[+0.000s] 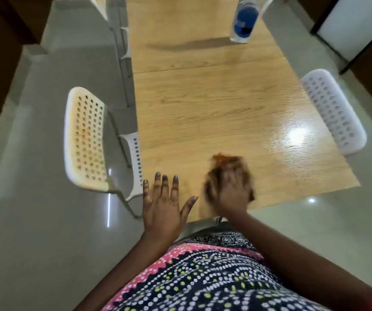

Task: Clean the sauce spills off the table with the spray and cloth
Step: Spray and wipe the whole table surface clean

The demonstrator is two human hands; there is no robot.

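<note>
The right hand (230, 189), blurred, seemingly bunches a soft, limp, sauce-stained cloth (227, 163) under curled fingers on the bench (214, 108); left hand (164, 205) rests with fingers spread flat.

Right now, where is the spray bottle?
In the head view, the spray bottle stands at the table's far right edge, well beyond both hands.

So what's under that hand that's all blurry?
Under the right hand is a brownish cloth, pressed onto the wooden table. Whether sauce is left beneath the cloth can't be seen, because it's covered.
</note>
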